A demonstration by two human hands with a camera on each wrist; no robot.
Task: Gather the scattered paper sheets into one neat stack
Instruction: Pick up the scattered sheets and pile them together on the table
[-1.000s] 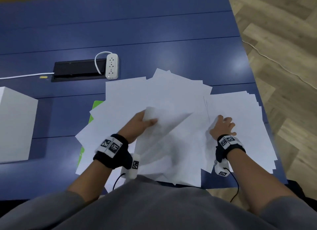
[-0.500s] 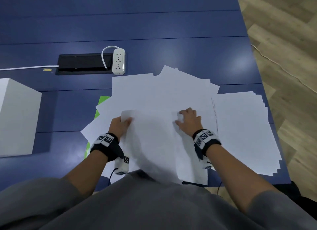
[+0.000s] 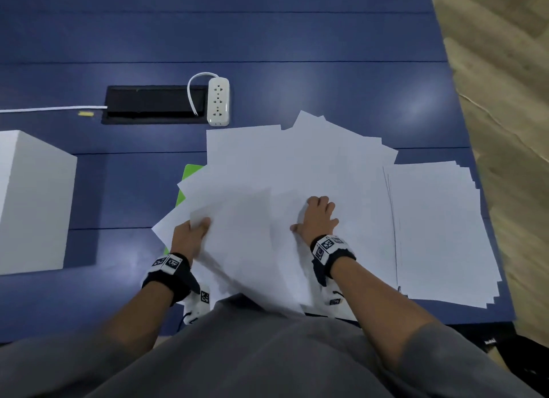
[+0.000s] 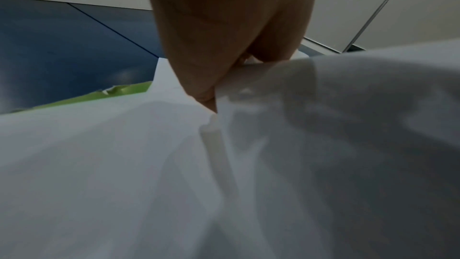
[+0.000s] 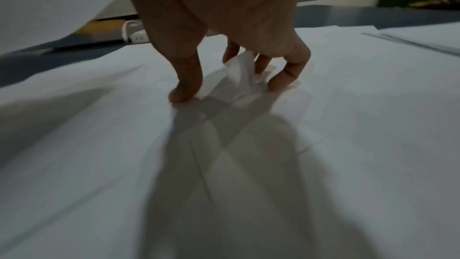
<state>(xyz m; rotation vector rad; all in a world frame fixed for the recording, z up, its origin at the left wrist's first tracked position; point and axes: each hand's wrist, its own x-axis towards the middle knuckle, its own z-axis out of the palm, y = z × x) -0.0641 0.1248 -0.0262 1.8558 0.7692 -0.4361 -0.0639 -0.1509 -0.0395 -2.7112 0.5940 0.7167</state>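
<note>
Left hand point(image 3: 190, 240), right hand point(image 3: 319, 219) — both pinching paper sheets point(image 3: 297, 166), blue table point(image 3: 267, 41), wood floor point(image 3: 505, 71)

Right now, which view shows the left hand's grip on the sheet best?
Left wrist: close up, the left hand pinches the edge of the lifted sheet. Head shows it from above, fingers partly hidden under paper. Right wrist shows only a raised paper edge at upper left, no left hand.

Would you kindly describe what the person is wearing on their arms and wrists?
The left hand and right hand are bare. Each wrist has a black strap topped by a white block with black-and-white square markers. A small white camera hangs under each wrist, trailing a thin black cable. Grey sleeves cover the upper arms.
</note>
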